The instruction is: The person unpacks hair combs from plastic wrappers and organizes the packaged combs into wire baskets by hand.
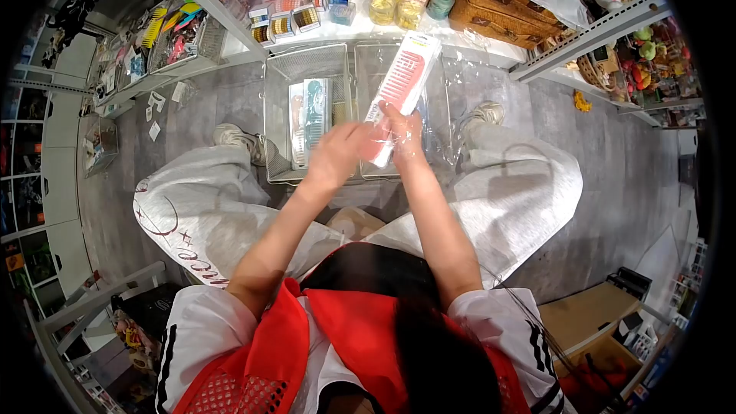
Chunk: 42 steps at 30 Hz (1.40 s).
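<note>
A pink wide-tooth comb (404, 80) in a white-backed clear package slants up and to the right over the wire baskets. My right hand (406, 136) is closed on the lower part of this package, thumb across its front. My left hand (336, 155) is blurred by motion beside the package's lower left edge; its grip does not show clearly. Below it, the left wire basket (277, 80) holds a packaged teal comb (315, 107) and a packaged pale comb (297, 126). The right wire basket (441, 126) is partly hidden by the package and my hand.
Clear plastic wrap (469, 69) lies at the right basket's edge. Behind stand a shelf with hair ties (284, 24), several round tubs (382, 9) and a brown wicker case (491, 8). Metal shelf posts (590, 37) flank the space. Paper tags (155, 130) lie on the floor.
</note>
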Motion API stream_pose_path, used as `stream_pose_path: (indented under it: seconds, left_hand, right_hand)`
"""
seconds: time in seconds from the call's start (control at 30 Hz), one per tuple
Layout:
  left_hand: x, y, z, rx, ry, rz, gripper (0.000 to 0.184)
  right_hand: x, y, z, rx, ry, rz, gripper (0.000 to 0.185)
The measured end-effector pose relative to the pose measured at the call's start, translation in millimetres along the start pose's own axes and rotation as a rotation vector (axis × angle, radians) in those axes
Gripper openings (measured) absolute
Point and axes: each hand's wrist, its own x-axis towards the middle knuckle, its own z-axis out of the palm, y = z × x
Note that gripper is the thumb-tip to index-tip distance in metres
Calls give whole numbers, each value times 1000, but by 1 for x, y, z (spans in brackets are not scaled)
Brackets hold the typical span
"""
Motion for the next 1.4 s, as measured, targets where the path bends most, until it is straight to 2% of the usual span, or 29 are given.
stream_pose_path:
  seconds: [0.03, 0.1, 0.13, 0.2, 0.3, 0.43, 0.5, 0.57, 0.6, 0.63, 0.67, 0.7, 0.73, 0.77, 0.9, 1.0, 1.13, 1.17, 1.23, 1.33, 1.37, 1.4]
  left_hand:
    - [0, -1, -7, 40, -19, 32, 37]
    - [2, 1, -25, 122, -56, 96, 38]
    - [0, 2, -32, 92, -138, 174, 36]
    - [-3, 5, -46, 33, -303, 330, 33]
    - [9, 4, -70, -250, -383, 323, 40]
    - [44, -55, -40, -878, 114, -414, 48]
    - [69, -75, -23, -961, 218, -688, 59]
    - [98, -76, -21, -1064, 320, -806, 65]
    - [110, -78, -21, -1117, 368, -869, 67]
    - [118, -91, -17, -1206, 368, -930, 69]
    - [122, -102, -14, -1248, 283, -905, 71]
    - [126, -108, -14, -1286, 197, -875, 72]
    - [128, -115, -15, -1318, 106, -845, 74]
    - [126, -120, -16, -1472, -54, -747, 63]
    - [118, -81, -25, -1559, -85, -770, 46]
    - [107, -81, -16, -1653, -118, -732, 48]
    - [73, -77, 20, -1307, -201, -843, 58]
    - [62, -73, 25, -1378, -251, -846, 60]
    - [43, -59, 32, -1516, -348, -854, 65]
    - [28, -35, 31, -1823, -259, -1182, 58]
    - [19, -45, 48, -1892, -321, -1277, 58]
    - [17, -42, 48, -1753, -255, -1203, 61]
  right_hand:
    - [7, 6, -3, 69, 85, 43, 36]
    - [17, -2, -14, 206, -7, 122, 33]
    - [23, -6, -20, 276, -55, 162, 32]
    - [40, -8, -28, 224, -72, 173, 35]
    - [36, -25, -25, 173, -128, 144, 35]
    - [17, -49, -4, -14, -223, 122, 39]
    - [9, -48, 9, -86, -261, 74, 45]
    - [5, -57, 15, -279, -327, 93, 53]
    - [1, -58, 15, -186, -445, 121, 54]
    - [-1, -49, 14, -208, -403, 145, 54]
    - [-2, -40, 14, -229, -360, 167, 54]
    - [-6, -46, 19, -155, -460, 185, 53]
    - [-13, -52, 25, -182, -425, 189, 53]
    - [-15, -52, 27, -151, -437, 195, 51]
    - [-7, -38, 28, -63, -478, 264, 47]
    - [-13, -44, 33, -110, -440, 93, 48]
    - [12, -20, 32, -349, -254, -114, 63]
    - [9, -34, 35, -603, -192, -77, 72]
    - [8, -35, 42, -880, -155, -67, 74]
    - [1, -28, 45, -1160, -81, -144, 77]
    - [4, -19, 41, -1238, -83, -166, 77]
    - [7, -11, 37, -1314, -83, -191, 78]
